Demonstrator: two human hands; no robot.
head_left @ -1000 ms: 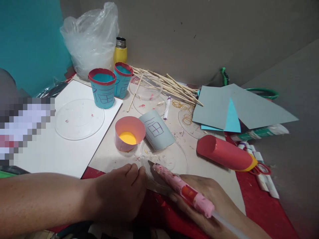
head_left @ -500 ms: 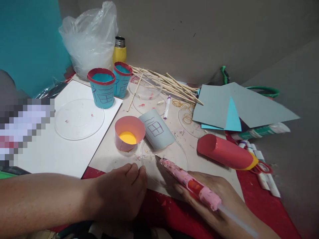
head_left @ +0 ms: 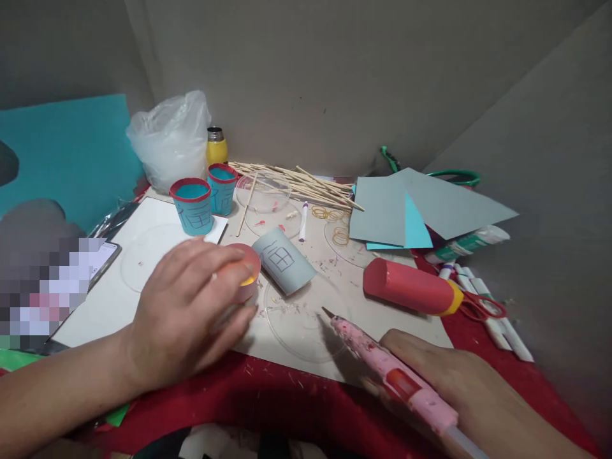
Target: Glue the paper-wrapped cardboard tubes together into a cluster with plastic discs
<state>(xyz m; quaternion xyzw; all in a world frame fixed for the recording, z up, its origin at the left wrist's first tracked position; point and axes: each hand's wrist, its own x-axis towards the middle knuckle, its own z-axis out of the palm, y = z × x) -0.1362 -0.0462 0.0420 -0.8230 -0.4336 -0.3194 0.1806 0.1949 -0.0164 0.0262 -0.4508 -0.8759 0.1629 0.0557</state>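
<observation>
My left hand [head_left: 191, 299] is at the near left side of a small pink paper cup with a yellow bottom [head_left: 251, 264]. Its fingers are apart and partly cover the cup; whether they touch it I cannot tell. In my right hand [head_left: 425, 363] is a pink hot glue gun [head_left: 396, 373], smeared with old glue, a clear glue stick coming out of its back end. The nozzle points over a clear plastic disc [head_left: 275, 335]. Between cup and disc stands a curved grey paper piece [head_left: 287, 261] bearing a purple drawn character.
Two blue cups with red rims [head_left: 194, 217] stand at the back left, near a plastic bag [head_left: 172, 143]. Behind lie wooden sticks [head_left: 296, 182]. To the right are grey paper sheets [head_left: 377, 210], a red paper holder [head_left: 406, 285] with scissors [head_left: 482, 306] and several markers [head_left: 507, 331]. A phone [head_left: 102, 268] lies left.
My left hand has risen from the table's front edge to the pink cup, its fingers spreading. The glue gun has moved back to the right, its nozzle away from the grey paper. The view has tilted up.
</observation>
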